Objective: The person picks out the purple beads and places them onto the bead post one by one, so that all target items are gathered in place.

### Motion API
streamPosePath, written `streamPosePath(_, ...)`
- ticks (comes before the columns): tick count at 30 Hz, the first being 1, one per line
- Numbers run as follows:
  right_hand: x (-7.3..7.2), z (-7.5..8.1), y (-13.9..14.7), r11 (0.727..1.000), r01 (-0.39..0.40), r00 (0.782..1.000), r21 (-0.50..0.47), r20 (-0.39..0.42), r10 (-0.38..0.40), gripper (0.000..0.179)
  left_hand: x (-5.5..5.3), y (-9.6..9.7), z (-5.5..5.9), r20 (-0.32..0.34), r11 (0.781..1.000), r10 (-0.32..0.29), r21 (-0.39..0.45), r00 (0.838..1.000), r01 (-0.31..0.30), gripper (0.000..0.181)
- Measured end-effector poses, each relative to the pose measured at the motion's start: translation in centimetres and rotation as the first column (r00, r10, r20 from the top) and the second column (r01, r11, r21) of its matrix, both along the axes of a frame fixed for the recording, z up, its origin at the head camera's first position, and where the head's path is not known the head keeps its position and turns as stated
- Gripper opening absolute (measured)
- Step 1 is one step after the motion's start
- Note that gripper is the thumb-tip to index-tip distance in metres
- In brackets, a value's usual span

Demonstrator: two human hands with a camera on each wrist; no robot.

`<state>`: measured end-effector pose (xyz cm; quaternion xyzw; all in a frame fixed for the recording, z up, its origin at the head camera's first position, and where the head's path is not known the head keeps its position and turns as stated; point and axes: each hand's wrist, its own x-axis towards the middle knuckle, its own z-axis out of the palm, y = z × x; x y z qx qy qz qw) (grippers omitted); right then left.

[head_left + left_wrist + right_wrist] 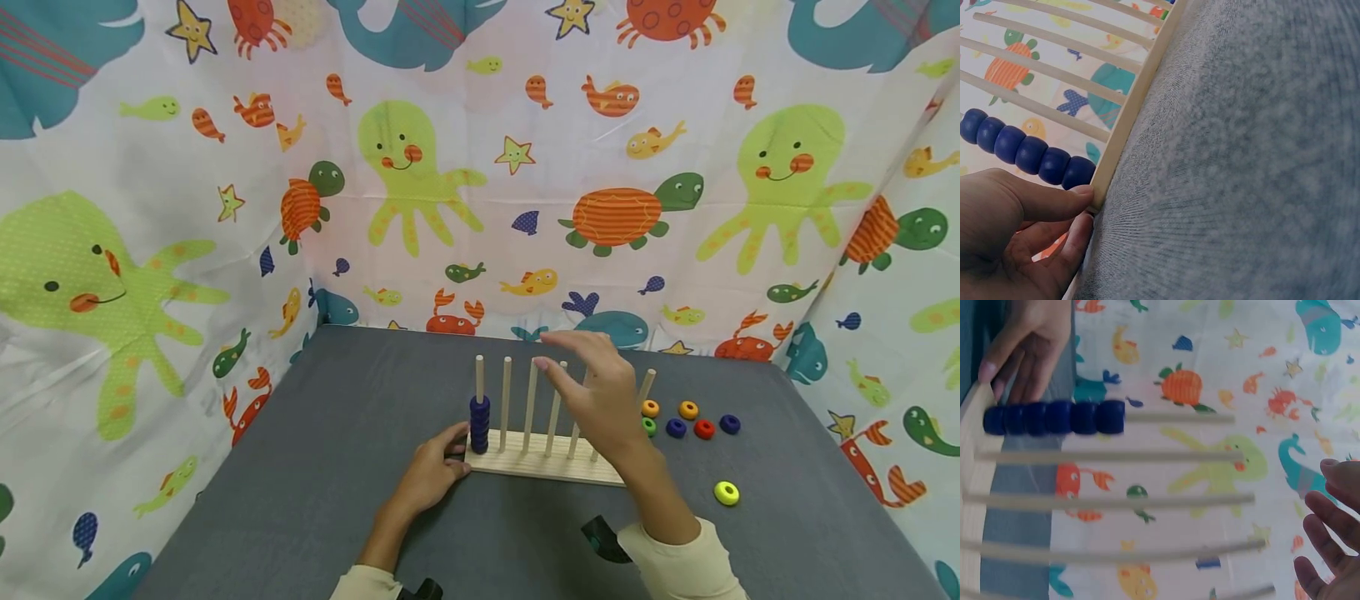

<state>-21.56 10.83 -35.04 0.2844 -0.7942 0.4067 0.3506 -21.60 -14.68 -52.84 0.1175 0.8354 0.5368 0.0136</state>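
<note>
A wooden bead rack has a flat pale base (540, 463) and a row of upright pegs (529, 400). Several dark blue beads (480, 425) are stacked on its leftmost peg, whose upper part is bare. My left hand (431, 475) pinches the left end of the base between thumb and fingers, just beside the blue stack. Raised over the middle and right pegs is my right hand (600, 400), thumb and fingers spread apart. Nothing shows between the right hand's fingers (1329, 515) in the right wrist view. That hand hides part of the right-hand pegs in the head view.
Right of the rack lie loose beads: two orange beads (687, 409), a green bead (648, 427), two blue beads (730, 424) and a red bead (703, 429). Nearer lies a yellow bead (726, 492). A sea-animal curtain (450, 167) surrounds the grey table (300, 500).
</note>
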Motion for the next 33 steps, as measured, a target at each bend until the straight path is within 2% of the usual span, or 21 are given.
streamPosePath(5,0.4,0.0,2.6,0.998,0.042,0.999,-0.051,0.023,-0.041,0.036,-0.1,-0.2,-0.2,0.003,1.000,0.007,0.001,1.000,-0.007,0.067)
streamPosePath(10,0.6,-0.2,5.2,0.990,0.117,0.993,-0.084,0.032,-0.115,0.035,-0.1,-0.4,-0.3,0.007,1.000,0.005,0.007,1.000,-0.005,0.067)
streamPosePath(15,0.4,-0.8,7.9,0.974,0.199,0.980,-0.112,0.053,-0.194,0.032,-0.1,-0.4,-0.3,0.003,1.000,0.007,-0.002,1.000,-0.007,0.066)
streamPosePath(21,0.1,-1.9,11.1,0.956,0.263,0.963,-0.130,0.091,-0.252,0.031,-0.1,-0.3,-0.2,0.014,1.000,0.005,-0.007,1.000,-0.005,0.066)
streamPosePath(24,0.1,-2.6,12.4,0.945,0.302,0.949,-0.123,0.138,-0.285,0.030,-0.1,-0.2,-0.2,0.001,1.000,0.001,-0.013,1.000,-0.001,0.066)
streamPosePath(29,0.0,-4.0,14.5,0.921,0.381,0.907,-0.082,0.225,-0.356,0.032,0.0,-0.1,-0.1,-0.001,1.000,0.008,-0.023,1.000,-0.008,0.066)
streamPosePath(33,-0.2,-4.8,16.3,0.908,0.415,0.883,-0.047,0.260,-0.390,0.034,0.0,0.1,0.0,0.008,1.000,0.007,-0.018,1.000,-0.006,0.066)
